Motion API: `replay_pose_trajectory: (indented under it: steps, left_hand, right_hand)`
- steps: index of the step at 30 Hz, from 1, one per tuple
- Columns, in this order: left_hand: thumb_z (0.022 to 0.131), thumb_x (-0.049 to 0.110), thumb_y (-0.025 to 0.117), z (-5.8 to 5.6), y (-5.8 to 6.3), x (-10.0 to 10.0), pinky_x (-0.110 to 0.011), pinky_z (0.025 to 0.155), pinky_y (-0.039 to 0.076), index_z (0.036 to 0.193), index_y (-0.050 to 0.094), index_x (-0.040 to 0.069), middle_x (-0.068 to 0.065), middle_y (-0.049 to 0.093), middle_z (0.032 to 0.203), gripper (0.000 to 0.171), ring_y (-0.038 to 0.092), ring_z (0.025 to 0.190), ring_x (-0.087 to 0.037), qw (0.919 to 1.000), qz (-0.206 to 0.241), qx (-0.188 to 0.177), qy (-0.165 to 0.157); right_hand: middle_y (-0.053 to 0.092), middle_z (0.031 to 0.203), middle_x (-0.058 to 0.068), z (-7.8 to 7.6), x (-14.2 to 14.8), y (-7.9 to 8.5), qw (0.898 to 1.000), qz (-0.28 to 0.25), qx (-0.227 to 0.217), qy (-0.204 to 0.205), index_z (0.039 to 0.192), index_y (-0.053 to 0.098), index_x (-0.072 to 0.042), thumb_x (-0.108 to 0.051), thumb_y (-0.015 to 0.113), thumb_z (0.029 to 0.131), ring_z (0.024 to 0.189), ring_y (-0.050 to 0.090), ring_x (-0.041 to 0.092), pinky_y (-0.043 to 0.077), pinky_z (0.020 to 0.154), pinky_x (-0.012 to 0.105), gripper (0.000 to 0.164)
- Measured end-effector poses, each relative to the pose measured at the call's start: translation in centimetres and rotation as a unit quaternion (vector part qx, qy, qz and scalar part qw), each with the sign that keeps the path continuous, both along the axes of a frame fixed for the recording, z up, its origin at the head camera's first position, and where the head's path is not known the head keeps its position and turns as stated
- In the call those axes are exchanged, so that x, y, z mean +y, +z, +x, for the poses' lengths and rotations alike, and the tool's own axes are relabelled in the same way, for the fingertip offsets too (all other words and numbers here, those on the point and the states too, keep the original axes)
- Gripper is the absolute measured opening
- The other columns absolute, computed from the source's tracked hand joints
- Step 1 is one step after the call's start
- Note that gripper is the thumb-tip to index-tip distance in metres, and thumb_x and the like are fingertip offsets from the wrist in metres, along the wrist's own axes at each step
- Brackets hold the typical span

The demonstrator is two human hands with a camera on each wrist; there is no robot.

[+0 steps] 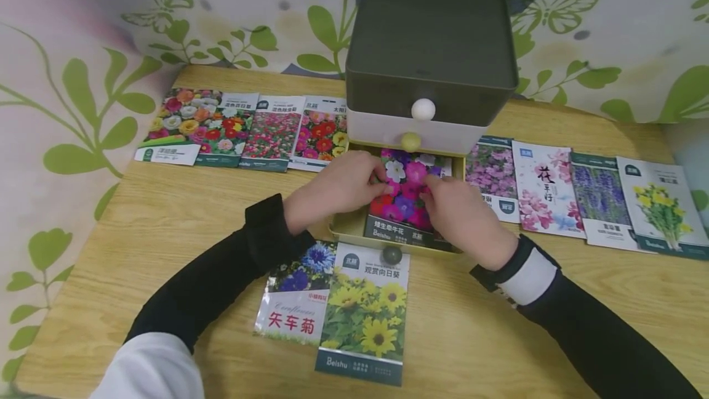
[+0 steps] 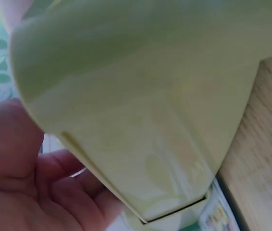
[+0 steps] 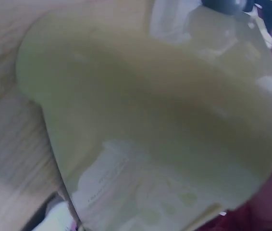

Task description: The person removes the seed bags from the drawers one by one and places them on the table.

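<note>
A yellow-green drawer (image 1: 344, 231) stands pulled out from the bottom of a small cabinet (image 1: 432, 36). Inside it lies a seed packet (image 1: 407, 172) printed with pink, purple, red and white flowers. My left hand (image 1: 346, 183) pinches the packet near its left edge, and my right hand (image 1: 468, 214) pinches it at the right. The wrist views mostly show the drawer's outer walls (image 2: 141, 96) (image 3: 141, 106); the left hand (image 2: 54, 178) appears beside the drawer with fingers bent. What lies beneath the packet is mostly hidden.
Below the drawer lie a cornflower packet (image 1: 290, 313) and a sunflower packet (image 1: 362, 319), overlapping. Rows of seed packets flank the cabinet, including a zinnia-like packet (image 1: 221, 131) at left and a yellow-flower packet (image 1: 661, 202) at far right. A patterned wall covering (image 1: 221, 11) rises behind.
</note>
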State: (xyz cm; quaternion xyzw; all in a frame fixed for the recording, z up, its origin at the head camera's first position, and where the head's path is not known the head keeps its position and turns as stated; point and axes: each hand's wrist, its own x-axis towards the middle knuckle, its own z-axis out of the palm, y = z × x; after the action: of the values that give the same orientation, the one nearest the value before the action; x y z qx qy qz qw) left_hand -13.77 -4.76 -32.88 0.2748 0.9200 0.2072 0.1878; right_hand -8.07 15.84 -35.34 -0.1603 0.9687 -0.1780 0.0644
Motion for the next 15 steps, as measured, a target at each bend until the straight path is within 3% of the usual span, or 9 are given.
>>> replay_pose_trajectory:
  steps: [3,8,15]
  left_hand:
    - [0.094,0.026,0.072,-0.5,0.0,-0.3,-0.029,0.071,0.049,0.098,0.072,0.009,0.001,0.068,0.086,0.018,0.062,0.076,-0.014,0.9984,0.032,-0.027,0.037]
    - [0.092,0.024,0.074,-1.1,0.1,-0.7,-0.029,0.07,0.049,0.094,0.073,0.009,0.001,0.069,0.085,0.015,0.063,0.076,-0.016,0.9939,0.061,-0.053,0.074]
    - [0.093,0.028,0.073,-1.3,0.3,-1.5,-0.03,0.067,0.047,0.092,0.073,0.011,0.001,0.069,0.083,0.017,0.062,0.075,-0.017,0.9887,0.09,-0.076,0.093]
  right_hand:
    - [0.067,0.093,0.018,0.0,0.3,0.0,0.999,-0.034,0.002,-0.014,0.113,0.064,0.003,-0.012,0.061,0.099,0.075,0.062,0.027,0.051,0.066,0.04,0.021]
    - [0.062,0.091,0.015,0.0,0.9,0.1,0.997,-0.07,0.007,-0.022,0.115,0.065,0.004,-0.013,0.063,0.097,0.074,0.055,0.026,0.045,0.064,0.038,0.024]
    - [0.066,0.101,0.014,0.2,1.7,0.4,0.988,-0.143,-0.005,-0.048,0.111,0.069,-0.001,-0.015,0.066,0.097,0.086,0.063,0.027,0.05,0.074,0.043,0.02]
